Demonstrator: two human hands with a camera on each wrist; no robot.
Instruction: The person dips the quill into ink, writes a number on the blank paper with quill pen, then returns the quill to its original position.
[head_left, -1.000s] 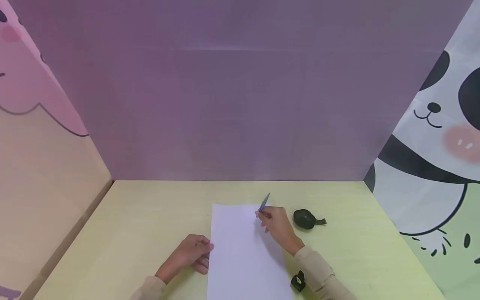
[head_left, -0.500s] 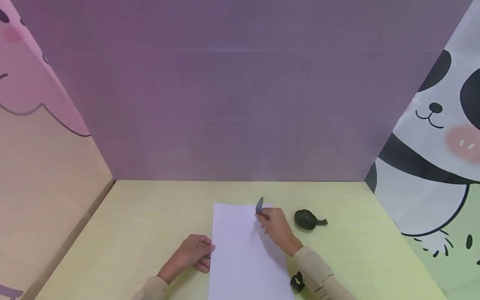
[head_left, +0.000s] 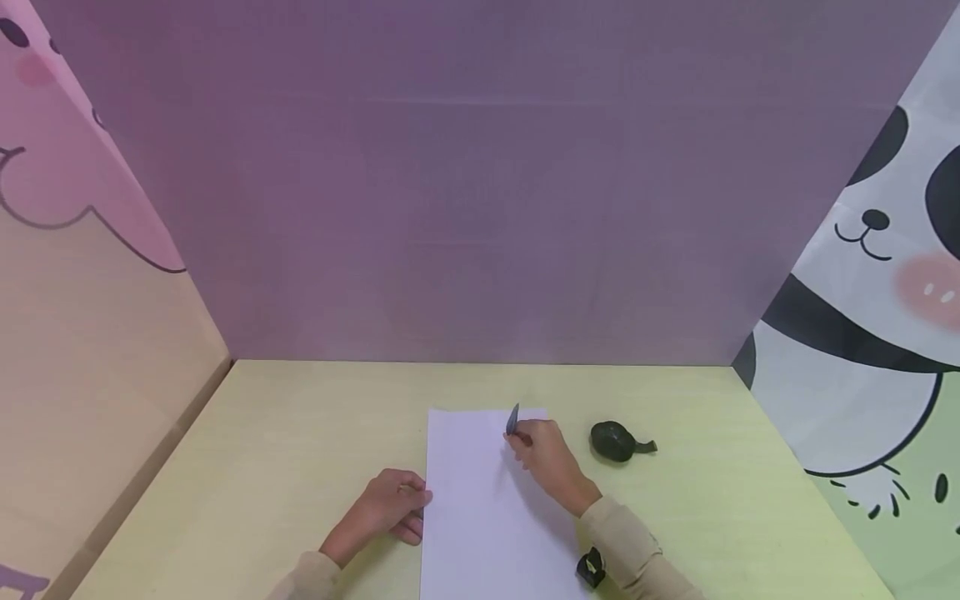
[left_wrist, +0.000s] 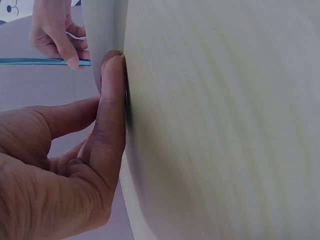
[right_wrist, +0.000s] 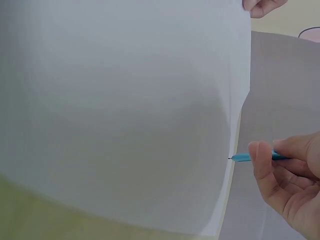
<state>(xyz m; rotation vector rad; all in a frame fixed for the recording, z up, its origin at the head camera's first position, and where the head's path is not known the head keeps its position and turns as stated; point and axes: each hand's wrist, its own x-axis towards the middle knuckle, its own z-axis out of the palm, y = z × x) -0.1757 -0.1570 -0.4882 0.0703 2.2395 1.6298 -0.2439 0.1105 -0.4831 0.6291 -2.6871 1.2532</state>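
Observation:
A white sheet of paper point(head_left: 480, 517) lies lengthwise on the pale wooden table point(head_left: 315, 442). At its left edge my left hand point(head_left: 386, 504) pinches the paper, thumb on top and other fingers bent beside it. Over the upper right part, my right hand point(head_left: 546, 462) grips a slim pen point(head_left: 513, 419) between thumb and fingers. In the right wrist view the pen point(right_wrist: 242, 157) is teal, its fine tip overlapping the paper's edge. The left wrist view shows my left fingers point(left_wrist: 111, 85) right at the sheet's edge. No marks show on the paper.
A dark rounded thing with a short stubby neck point(head_left: 613, 442) lies right of the sheet. A small black object with an opening point(head_left: 591, 568) sits beside the right sleeve point(head_left: 626, 542). A purple panel point(head_left: 480, 208) rises behind the table, with printed panels on both sides.
My right hand has shifted slightly left and toward me, with the pen now lower and tilting differently. The left hand keeps its hold at the paper's edge.

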